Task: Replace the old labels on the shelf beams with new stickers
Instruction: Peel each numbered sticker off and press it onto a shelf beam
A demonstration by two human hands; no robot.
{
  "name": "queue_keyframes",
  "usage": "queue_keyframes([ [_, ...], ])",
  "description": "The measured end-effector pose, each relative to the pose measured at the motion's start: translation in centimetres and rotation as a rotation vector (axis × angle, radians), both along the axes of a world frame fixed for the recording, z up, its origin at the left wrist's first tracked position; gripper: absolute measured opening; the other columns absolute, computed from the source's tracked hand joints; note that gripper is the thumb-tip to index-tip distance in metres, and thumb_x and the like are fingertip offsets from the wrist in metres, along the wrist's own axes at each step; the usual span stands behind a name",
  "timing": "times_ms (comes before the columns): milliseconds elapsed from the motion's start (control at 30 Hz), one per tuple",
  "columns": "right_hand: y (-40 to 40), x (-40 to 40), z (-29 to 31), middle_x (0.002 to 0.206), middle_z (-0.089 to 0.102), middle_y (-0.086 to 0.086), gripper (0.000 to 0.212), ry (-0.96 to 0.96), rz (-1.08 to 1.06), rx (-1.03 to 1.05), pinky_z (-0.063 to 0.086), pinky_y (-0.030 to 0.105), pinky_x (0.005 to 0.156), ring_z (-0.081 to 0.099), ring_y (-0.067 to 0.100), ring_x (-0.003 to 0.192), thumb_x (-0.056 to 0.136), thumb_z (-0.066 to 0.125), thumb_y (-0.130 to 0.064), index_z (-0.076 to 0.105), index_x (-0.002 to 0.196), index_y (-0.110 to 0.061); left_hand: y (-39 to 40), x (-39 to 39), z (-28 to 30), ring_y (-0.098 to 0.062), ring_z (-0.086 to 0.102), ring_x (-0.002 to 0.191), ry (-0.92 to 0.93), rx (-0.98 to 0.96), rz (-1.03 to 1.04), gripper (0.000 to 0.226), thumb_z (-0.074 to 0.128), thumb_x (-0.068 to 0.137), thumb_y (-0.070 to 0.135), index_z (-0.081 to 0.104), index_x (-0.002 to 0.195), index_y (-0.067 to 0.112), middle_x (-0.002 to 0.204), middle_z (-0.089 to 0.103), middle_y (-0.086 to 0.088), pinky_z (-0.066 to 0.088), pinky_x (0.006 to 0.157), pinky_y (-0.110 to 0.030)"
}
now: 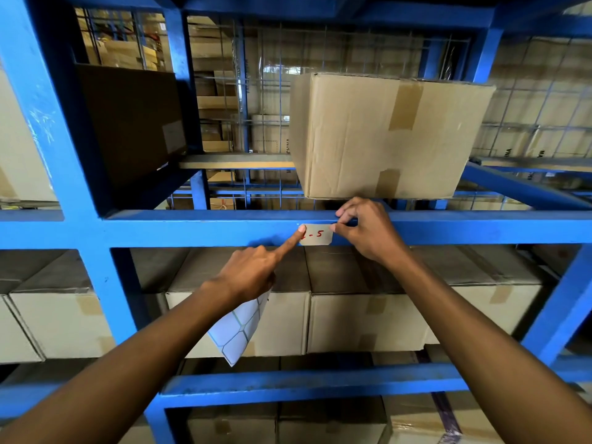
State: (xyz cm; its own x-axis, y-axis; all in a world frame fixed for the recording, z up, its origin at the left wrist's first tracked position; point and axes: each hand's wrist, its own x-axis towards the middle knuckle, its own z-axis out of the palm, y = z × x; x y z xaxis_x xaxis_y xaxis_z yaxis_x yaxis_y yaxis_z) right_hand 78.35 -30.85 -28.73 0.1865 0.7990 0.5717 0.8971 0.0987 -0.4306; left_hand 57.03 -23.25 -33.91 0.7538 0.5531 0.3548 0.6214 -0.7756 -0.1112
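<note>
A white label with red writing ending in "-5" lies on the front face of the blue shelf beam. My left hand presses its index fingertip on the label's left end, while its other fingers hold a white sticker sheet that hangs below the palm. My right hand pinches the label's right edge between thumb and fingers, at the beam's top edge.
A large taped cardboard box sits on the shelf just above my right hand. A dark box stands at the upper left. Rows of cardboard boxes fill the shelves below. A blue upright rises at left.
</note>
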Motion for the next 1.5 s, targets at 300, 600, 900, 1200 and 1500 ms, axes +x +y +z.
queue_keyframes([
  [300, 0.2, 0.6, 0.0, 0.1, 0.052, -0.006, 0.051, -0.256, 0.036, -0.055, 0.042, 0.032, 0.082, 0.049, 0.016, 0.097, 0.065, 0.079, -0.043, 0.053, 0.103, -0.02, 0.2, -0.3, -0.6, -0.016, 0.031, 0.041, 0.12, 0.14, 0.051, 0.103, 0.048, 0.088, 0.006, -0.036, 0.135, 0.041, 0.05, 0.033, 0.0, 0.025, 0.043, -0.031],
  [600, 1.8, 1.7, 0.0, 0.113, 0.05, 0.001, 0.058, -0.354, 0.035, -0.121, 0.032, 0.03, 0.084, 0.042, 0.018, 0.104, 0.067, 0.073, -0.053, 0.057, 0.113, -0.021, 0.8, -0.4, -0.9, -0.016, 0.026, 0.039, 0.159, 0.171, 0.051, 0.105, 0.05, 0.088, 0.004, -0.037, 0.135, 0.04, 0.05, 0.027, -0.001, 0.028, 0.046, -0.035],
  [900, 2.3, 1.5, -0.9, 0.102, 0.052, -0.001, 0.049, -0.325, -0.012, -0.017, 0.033, 0.031, 0.081, 0.044, 0.016, 0.096, 0.072, 0.062, -0.06, 0.062, 0.102, -0.022, 1.8, -0.5, -1.7, -0.023, 0.039, 0.045, 0.112, 0.142, -0.015, 0.098, 0.044, 0.089, 0.005, -0.033, 0.136, 0.044, 0.059, 0.046, -0.005, 0.032, 0.048, -0.036],
  [1200, 1.5, 1.2, 0.0, 0.104, 0.057, 0.0, 0.043, -0.177, 0.045, -0.068, 0.043, 0.041, 0.088, 0.05, 0.018, 0.101, 0.074, 0.07, -0.046, 0.068, 0.109, -0.021, 1.9, -0.8, -1.3, -0.019, 0.031, 0.043, 0.061, 0.036, -0.056, 0.099, 0.044, 0.089, 0.005, -0.034, 0.134, 0.048, 0.051, 0.027, 0.001, 0.032, 0.048, -0.036],
  [1500, -4.0, -3.6, -3.3, 0.118, 0.06, 0.009, 0.029, -0.073, -0.198, 0.204, 0.042, 0.041, 0.096, 0.051, 0.026, 0.115, 0.08, 0.068, -0.013, 0.067, 0.108, -0.011, 0.2, -1.5, -2.9, -0.022, 0.05, 0.051, -0.241, -0.395, -0.346, 0.09, 0.049, 0.089, 0.016, -0.016, 0.138, 0.055, 0.051, 0.048, 0.001, 0.041, 0.055, -0.033],
])
